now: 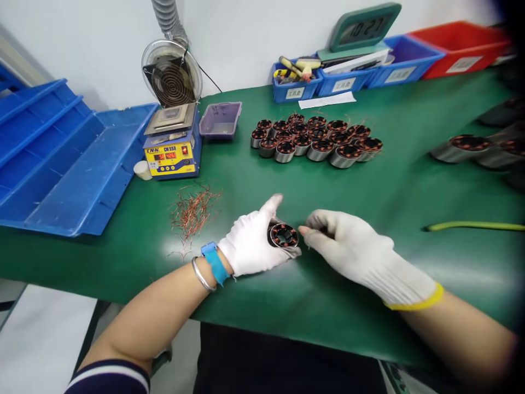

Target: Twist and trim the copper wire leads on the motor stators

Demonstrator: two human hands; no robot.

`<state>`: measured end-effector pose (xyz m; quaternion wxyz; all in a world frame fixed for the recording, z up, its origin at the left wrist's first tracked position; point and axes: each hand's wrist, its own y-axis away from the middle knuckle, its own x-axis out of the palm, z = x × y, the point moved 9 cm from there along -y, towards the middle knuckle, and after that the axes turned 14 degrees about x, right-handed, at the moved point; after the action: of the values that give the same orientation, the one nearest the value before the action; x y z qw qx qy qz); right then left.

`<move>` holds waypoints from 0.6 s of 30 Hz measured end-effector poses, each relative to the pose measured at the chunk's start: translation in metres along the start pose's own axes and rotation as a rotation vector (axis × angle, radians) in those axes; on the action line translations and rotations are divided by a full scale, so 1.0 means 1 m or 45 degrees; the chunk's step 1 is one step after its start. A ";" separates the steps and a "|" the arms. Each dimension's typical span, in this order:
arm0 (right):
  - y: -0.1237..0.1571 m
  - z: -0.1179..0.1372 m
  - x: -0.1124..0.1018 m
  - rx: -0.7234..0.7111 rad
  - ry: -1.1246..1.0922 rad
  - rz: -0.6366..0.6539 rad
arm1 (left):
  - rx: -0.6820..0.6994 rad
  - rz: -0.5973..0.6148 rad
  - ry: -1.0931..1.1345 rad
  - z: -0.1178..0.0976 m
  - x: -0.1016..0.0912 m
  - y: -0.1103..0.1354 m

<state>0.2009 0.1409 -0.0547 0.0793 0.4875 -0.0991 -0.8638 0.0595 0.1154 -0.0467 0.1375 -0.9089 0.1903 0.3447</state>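
My left hand (254, 243), in a white glove, is wrapped around a motor stator (284, 235). The stator's round, dark face with copper windings points up, and the fingers hide most of its side. Just to the right, my right hand (346, 241), also gloved, has its thumb and fingers curled together in a pinch close to the stator's rim. Anything between those fingertips is too small to make out. A loose pile of copper wire clippings (193, 210) lies on the green table (241, 306), left of my left hand.
Several stators (318, 139) stand grouped beyond my hands, others (467, 145) at right. A yellow-and-blue soldering unit (172, 156), a fan (174, 82), a purple tray (221, 120) and blue trays (90, 169) are at left. Tool bins (297, 90) line the wall beside a clock (365, 27).
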 end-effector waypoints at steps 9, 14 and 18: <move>-0.002 -0.018 -0.010 0.092 -0.107 -0.045 | 0.105 0.044 -0.006 0.004 -0.002 -0.003; -0.007 0.011 0.005 -0.206 -0.149 0.129 | 0.147 0.067 -0.024 0.004 -0.003 -0.003; -0.005 0.019 0.005 -0.209 -0.322 0.108 | 0.169 0.090 -0.028 0.000 -0.002 -0.003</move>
<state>0.1819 0.1465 -0.0506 0.1423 0.3621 -0.0578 -0.9194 0.0595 0.1182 -0.0447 0.1871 -0.8867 0.2430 0.3460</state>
